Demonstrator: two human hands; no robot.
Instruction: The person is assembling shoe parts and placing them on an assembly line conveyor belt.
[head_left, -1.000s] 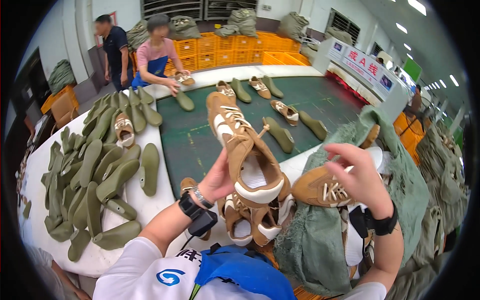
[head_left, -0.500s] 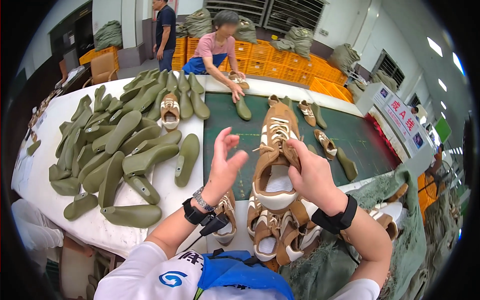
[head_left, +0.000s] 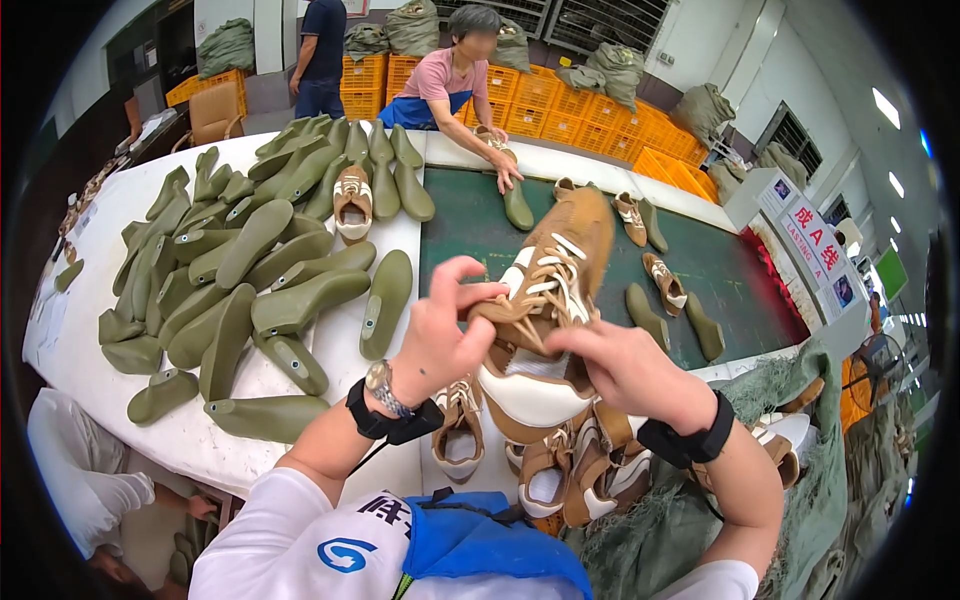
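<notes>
A brown and white sneaker (head_left: 555, 270) is held up in front of me, its toe pointing away and its white heel toward me. My left hand (head_left: 445, 325) pinches the left side of its collar, by the laces. On the other side, my right hand (head_left: 635, 365) grips the collar edge near the tongue. The laces are threaded through the eyelets. Below the held shoe, several similar sneakers (head_left: 545, 475) lie piled at the table's near edge. A single sneaker (head_left: 459, 435) stands just left of that pile.
Many olive-green shoe lasts (head_left: 255, 240) cover the white table (head_left: 95, 240) on the left. Across the green belt (head_left: 470, 240), a co-worker (head_left: 450, 85) handles a shoe and a last. Orange crates (head_left: 580, 110) line the back. Green sacking (head_left: 760, 440) lies at my right.
My left hand, empty and apart from the shoe before, has taken hold of its collar. The sneaker has tilted, and my right hand has shifted along the opening.
</notes>
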